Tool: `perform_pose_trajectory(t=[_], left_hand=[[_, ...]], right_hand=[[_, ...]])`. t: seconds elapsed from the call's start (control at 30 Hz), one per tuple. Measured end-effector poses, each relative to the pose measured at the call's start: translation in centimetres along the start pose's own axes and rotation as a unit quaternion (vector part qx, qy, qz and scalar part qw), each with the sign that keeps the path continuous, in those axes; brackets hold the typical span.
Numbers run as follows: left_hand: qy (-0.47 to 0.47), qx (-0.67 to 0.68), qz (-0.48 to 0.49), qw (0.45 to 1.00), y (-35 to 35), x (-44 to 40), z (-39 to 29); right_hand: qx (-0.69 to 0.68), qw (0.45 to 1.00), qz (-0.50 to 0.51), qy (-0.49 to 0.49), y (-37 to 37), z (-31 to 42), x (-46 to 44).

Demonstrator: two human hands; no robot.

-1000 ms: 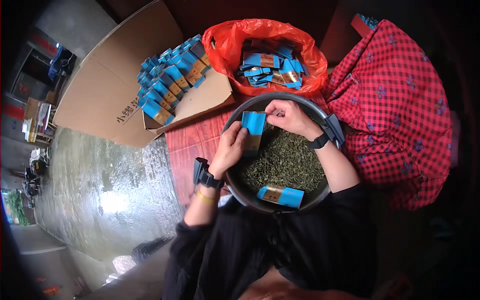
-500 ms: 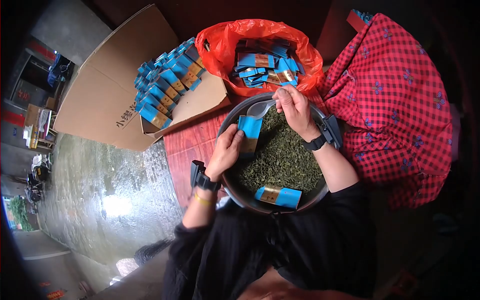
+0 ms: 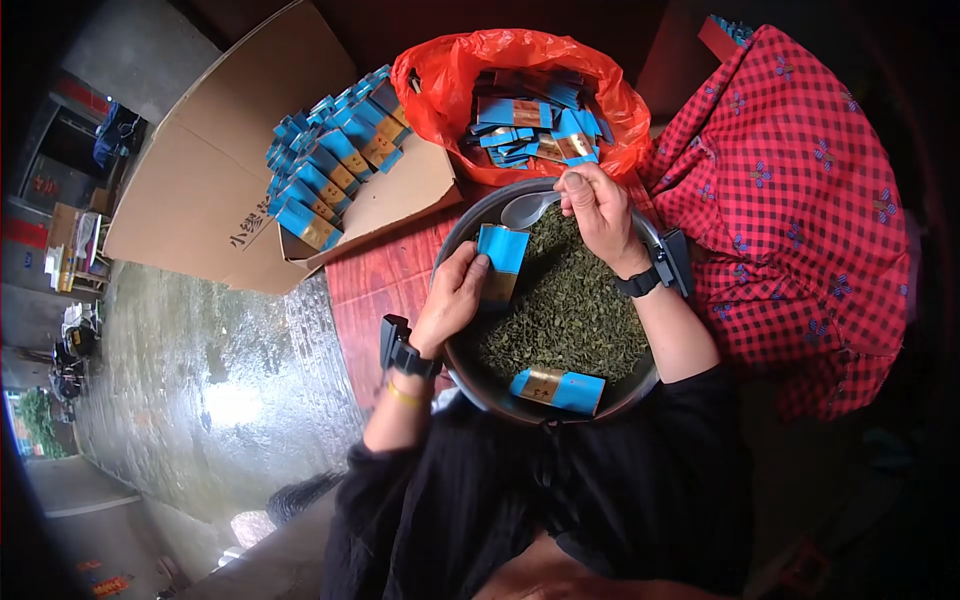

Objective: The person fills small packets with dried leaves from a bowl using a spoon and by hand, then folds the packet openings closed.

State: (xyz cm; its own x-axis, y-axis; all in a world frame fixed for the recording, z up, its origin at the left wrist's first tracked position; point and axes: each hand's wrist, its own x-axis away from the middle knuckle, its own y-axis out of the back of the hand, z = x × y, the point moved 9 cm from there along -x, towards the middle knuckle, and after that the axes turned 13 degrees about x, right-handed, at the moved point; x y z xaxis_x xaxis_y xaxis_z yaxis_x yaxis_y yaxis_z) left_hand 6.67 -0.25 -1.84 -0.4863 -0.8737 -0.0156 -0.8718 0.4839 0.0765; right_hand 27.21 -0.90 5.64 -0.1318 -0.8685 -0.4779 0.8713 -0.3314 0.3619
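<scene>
Leaves [image 3: 572, 300] could spill beside the packet [image 3: 502, 250] if your right hand [image 3: 603, 222] tips the spoon [image 3: 524, 210] wide; whether it is loaded I cannot tell. Your right fingers close on its handle. Your left hand [image 3: 450, 302] pinches the packet's left side over the basin [image 3: 480, 398], just below the spoon's bowl.

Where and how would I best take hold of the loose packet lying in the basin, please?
I'd pinch the packet by its right end, coming from above and the right: it lies lengthwise along the near wall of the basin, with that end uncovered, and its flat shape should suit a pinch.
</scene>
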Motion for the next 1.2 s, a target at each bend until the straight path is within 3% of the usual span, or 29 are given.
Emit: perform_pose_trajectory(t=[0.17, 0.37, 0.43, 0.5, 0.57, 0.87, 1.07, 1.2], left_hand=[[0.011, 0.004, 0.007, 1.000, 0.0, -0.1, 0.8], [-0.020, -0.004, -0.024, 1.000, -0.6, 0.3, -0.7], [-0.113, -0.152, -0.016, 0.982, -1.1, 0.7, -3.5], [-0.090, -0.176, 0.005, 0.980, -1.6, 0.9, -3.5], [-0.185, -0.316, 0.019, 0.930, -2.8, 1.3, -4.1], [-0.182, -0.268, 0.002, 0.946, -2.1, 0.9, -4.2], [-0.189, -0.248, -0.002, 0.950, -1.9, 0.9, -4.4], [-0.177, -0.227, 0.023, 0.957, -2.1, 0.8, -3.9]], right_hand=[[0.081, 0.993, 0.030, 0.084, -0.6, 1.8, 0.2], [0.098, 0.989, 0.088, 0.071, -3.5, 1.1, 1.2], [0.078, 0.992, 0.079, 0.062, -3.5, 1.5, 1.0], [0.069, 0.994, 0.080, 0.015, -3.4, 0.8, 1.0], [0.078, 0.993, 0.087, 0.025, -3.5, 1.4, 1.1], [0.145, 0.980, 0.091, 0.102, -3.6, 3.3, 1.5], [0.193, 0.943, 0.051, 0.266, -3.4, 6.9, 2.4], [0.221, 0.924, 0.053, 0.308, -3.6, 8.1, 2.9]])
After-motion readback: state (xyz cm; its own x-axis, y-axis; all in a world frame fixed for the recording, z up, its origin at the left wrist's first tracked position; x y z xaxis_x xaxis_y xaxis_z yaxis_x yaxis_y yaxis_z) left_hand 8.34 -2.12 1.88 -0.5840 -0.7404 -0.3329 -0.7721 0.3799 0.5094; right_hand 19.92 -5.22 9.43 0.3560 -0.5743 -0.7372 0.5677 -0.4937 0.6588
